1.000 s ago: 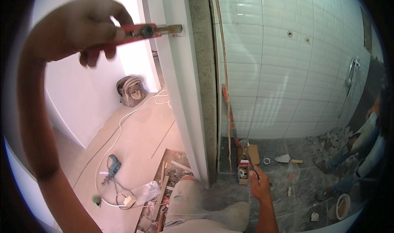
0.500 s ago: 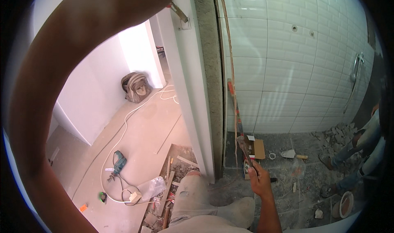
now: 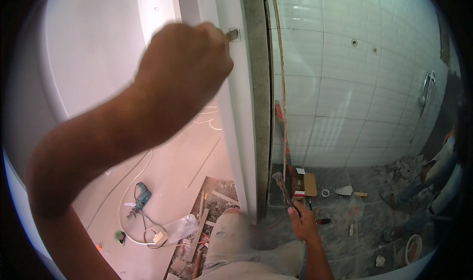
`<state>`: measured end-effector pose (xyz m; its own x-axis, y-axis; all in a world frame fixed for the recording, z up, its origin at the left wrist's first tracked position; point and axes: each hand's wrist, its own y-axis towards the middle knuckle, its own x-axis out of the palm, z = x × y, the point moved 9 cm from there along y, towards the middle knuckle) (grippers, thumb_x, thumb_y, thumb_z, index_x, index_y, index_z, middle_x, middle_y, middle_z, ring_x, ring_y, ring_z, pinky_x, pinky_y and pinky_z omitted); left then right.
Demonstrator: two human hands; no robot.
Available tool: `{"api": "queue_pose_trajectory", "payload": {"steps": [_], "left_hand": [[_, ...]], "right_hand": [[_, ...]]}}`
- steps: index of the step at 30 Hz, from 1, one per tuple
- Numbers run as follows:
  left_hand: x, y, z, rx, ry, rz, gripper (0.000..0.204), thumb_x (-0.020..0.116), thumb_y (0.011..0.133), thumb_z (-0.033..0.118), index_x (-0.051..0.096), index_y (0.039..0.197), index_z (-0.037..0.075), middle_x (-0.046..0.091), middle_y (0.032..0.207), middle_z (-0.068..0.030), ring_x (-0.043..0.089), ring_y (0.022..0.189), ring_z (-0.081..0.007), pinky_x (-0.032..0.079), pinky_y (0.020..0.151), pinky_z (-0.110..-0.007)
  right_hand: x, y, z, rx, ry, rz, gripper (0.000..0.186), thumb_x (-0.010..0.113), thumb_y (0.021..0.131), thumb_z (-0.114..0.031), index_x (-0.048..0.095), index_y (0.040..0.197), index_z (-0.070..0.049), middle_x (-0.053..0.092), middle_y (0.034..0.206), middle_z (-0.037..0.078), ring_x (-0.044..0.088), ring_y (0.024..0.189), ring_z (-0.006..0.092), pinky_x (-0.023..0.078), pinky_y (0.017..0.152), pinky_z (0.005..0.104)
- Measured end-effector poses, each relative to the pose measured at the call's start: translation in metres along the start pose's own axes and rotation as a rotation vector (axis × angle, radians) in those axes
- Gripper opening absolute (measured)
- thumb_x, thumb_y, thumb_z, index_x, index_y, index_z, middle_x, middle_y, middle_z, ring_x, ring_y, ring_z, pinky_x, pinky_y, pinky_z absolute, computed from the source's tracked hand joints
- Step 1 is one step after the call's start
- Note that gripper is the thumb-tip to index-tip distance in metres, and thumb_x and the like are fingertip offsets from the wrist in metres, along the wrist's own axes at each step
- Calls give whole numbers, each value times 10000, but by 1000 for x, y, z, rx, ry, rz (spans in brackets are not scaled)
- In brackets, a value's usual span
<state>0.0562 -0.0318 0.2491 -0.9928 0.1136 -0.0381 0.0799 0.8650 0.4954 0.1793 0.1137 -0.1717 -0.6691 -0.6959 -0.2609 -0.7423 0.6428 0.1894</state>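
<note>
My left hand point(image 3: 189, 58) is raised and closed around the handle of a chisel point(image 3: 231, 34), whose handle is hidden in the fist. The chisel's metal blade meets a small rectangular recess in the white door frame point(image 3: 238, 132). Lower down on the right, my right hand point(image 3: 304, 221) grips the handle of a hammer point(image 3: 281, 182). The hammer's head points up and away from me, apart from the chisel and the frame. It hangs over the dusty tiled floor, beside an opened cardboard box point(image 3: 309, 185).
A teal power drill point(image 3: 143, 195) and a white cable lie on the left floor. Broken flooring and wood strips point(image 3: 198, 234) are by my leg. A red level point(image 3: 281, 113) leans against the tiled wall. At the right are another person's legs point(image 3: 419, 186), rubble and a bucket point(image 3: 413, 250).
My left hand has come down from the top edge into view, with the chisel at the recess in the frame. My right hand and the hammer have shifted slightly left and down.
</note>
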Motion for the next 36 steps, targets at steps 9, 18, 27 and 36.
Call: {"api": "queue_pose_trajectory", "payload": {"steps": [9, 18, 27, 36], "left_hand": [[28, 4, -22, -69, -80, -158, 257, 619, 1004, 260, 612, 941, 11, 649, 795, -99, 681, 666, -199, 549, 591, -326], [-50, -108, -47, -264, -281, -103, 194, 656, 984, 85, 527, 1127, 67, 681, 936, -156, 701, 772, -251, 579, 695, -348], [37, -93, -4, -643, -1434, -250, 282, 453, 1084, 197, 439, 1272, -13, 605, 826, -149, 653, 715, -225, 542, 691, -399], [90, -45, 54, -815, -1454, 15, 333, 457, 1060, 234, 443, 1213, -62, 675, 730, -200, 702, 646, -340, 563, 655, -453]], "right_hand": [[10, -8, -2, -14, -52, -29, 591, 610, 1028, -400, 598, 1317, 116, 684, 1218, 301, 674, 1152, 339, 523, 968, 391], [1, -7, 17, 45, 47, 18, 484, 613, 1027, -351, 609, 1293, 54, 692, 936, 135, 668, 861, 221, 518, 794, 338], [-37, 0, -39, 15, 617, 131, 411, 499, 1081, -315, 527, 1367, -21, 545, 772, 20, 524, 542, 95, 435, 415, 274], [-71, 13, -121, -327, 531, 230, 478, 395, 1111, -352, 487, 1368, 41, 551, 744, 56, 553, 495, 135, 494, 393, 311]]}}
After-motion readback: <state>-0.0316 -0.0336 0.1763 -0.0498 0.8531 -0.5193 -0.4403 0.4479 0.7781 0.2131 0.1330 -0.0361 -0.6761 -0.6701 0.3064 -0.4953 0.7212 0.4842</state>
